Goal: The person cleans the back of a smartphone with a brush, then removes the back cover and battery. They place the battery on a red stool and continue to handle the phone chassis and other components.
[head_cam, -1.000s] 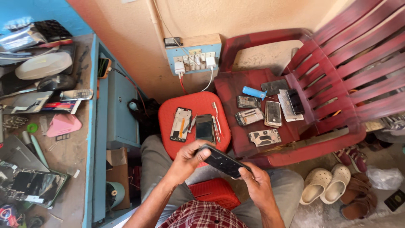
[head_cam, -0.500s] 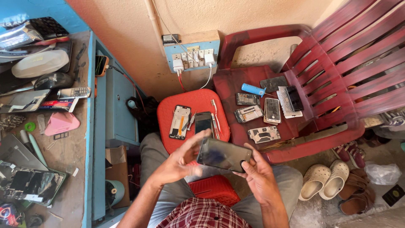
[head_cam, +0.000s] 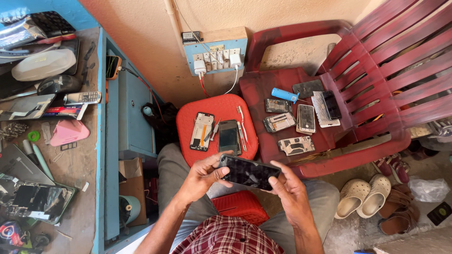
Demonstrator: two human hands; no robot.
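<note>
Low in the middle of the frame, both hands — left hand [head_cam: 200,176] and right hand [head_cam: 288,190] — pinch a dark phone [head_cam: 248,172] by its ends, looks like inspection, so next wants a careful grip near the red stool [head_cam: 188,123].

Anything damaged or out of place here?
Yes: opened phones lie about. One on the red stool, the opened phone, shows bare insides; stripped frames lie on the chair seat. The held phone looks intact.
</note>
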